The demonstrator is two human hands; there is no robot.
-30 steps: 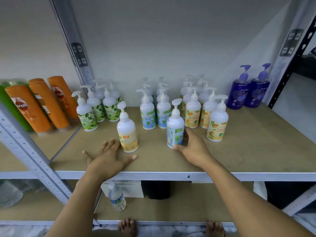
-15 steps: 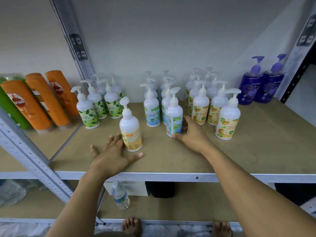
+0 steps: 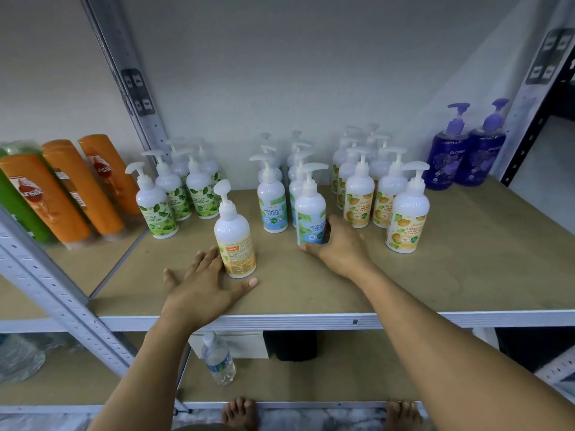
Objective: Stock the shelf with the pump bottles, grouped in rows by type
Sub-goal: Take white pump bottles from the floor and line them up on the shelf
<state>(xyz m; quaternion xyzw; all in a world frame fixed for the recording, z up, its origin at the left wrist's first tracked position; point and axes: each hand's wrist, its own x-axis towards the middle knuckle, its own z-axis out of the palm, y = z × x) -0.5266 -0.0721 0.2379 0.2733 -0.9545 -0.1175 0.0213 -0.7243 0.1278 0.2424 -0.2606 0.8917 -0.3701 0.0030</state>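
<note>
Left hand (image 3: 202, 287): lies flat on the shelf (image 3: 466, 275) near its front edge, fingers straight and spread, gripping nothing.
Yellow-label bottle (image 3: 235, 241): upright, back label facing the camera, standing between that hand's forefinger and thumb, touching the forefinger.
Right hand (image 3: 339, 247): thumb and fingers curl round the base of the mint bottle (image 3: 311, 213).
Mint bottle: upright on the shelf, heading the right blue row.
Rows behind: green-leaf bottles (image 3: 157, 209) left, blue-label bottles (image 3: 272, 209) middle, orange-fruit bottles (image 3: 359, 200) right.
Far right: two purple bottles (image 3: 448, 163) by the wall.
</note>
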